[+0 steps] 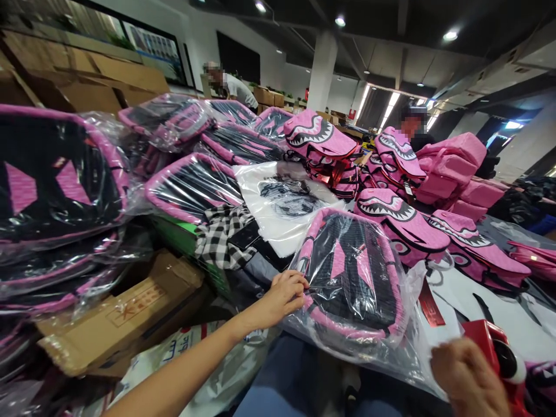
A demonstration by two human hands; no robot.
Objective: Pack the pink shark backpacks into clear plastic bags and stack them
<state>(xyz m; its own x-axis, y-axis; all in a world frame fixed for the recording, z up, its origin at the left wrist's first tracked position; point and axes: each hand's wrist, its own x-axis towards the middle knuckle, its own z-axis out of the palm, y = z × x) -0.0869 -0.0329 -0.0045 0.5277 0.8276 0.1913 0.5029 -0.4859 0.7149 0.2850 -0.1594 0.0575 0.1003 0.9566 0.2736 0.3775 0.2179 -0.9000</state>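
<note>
A pink and black backpack (354,278) lies back panel up inside a clear plastic bag (414,289), right in front of me. At its left edge, my left hand (284,296) has its fingers curled and closed on the plastic. My right hand (469,373) is at the lower right, smeared by motion, with its fingers bent. Beside it stands a red tape dispenser (489,339) with a roll in it; whether the hand touches it I cannot tell. Loose clear plastic spreads between the bagged backpack and my right hand.
Bagged backpacks (61,179) are piled at left and behind. Unbagged pink shark-mouth backpacks (399,223) sit at right. Behind the bagged one are printed white plastic bags (282,202) and a checkered cloth (223,234). A cardboard box (125,313) lies lower left. Two people are farther back.
</note>
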